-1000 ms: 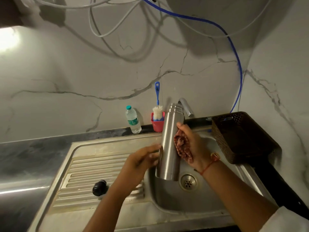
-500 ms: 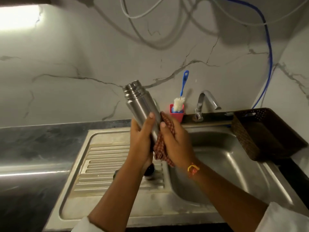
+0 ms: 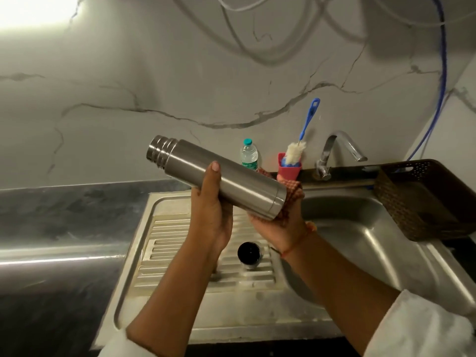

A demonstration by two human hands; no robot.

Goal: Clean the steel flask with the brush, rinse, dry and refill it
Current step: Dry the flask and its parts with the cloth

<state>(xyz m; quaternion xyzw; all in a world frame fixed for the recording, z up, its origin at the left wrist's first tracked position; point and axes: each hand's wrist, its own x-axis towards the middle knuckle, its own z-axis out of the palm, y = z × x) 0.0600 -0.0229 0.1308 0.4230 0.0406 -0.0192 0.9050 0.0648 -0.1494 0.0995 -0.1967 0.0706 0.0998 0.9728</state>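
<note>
The steel flask (image 3: 221,176) lies almost on its side above the drainboard, its open threaded mouth pointing up and left. My left hand (image 3: 212,212) grips its middle from below, thumb over the body. My right hand (image 3: 278,225) holds a red checked cloth (image 3: 291,191) cupped against the flask's base. The flask's black cap (image 3: 249,255) rests on the ribbed drainboard (image 3: 180,253) under my hands. The blue-handled bottle brush (image 3: 298,148) stands bristles-up in a red cup (image 3: 288,170) behind the sink.
The steel sink basin (image 3: 360,240) lies to the right, with a tap (image 3: 337,150) behind it. A dark woven basket (image 3: 425,199) sits at the sink's right edge. A small plastic water bottle (image 3: 249,154) stands by the wall. Dark counter (image 3: 64,215) spreads to the left.
The flask went from upright over the basin to tilted, now nearly horizontal over the drainboard. My right hand with the cloth slid from the flask's side down to its base.
</note>
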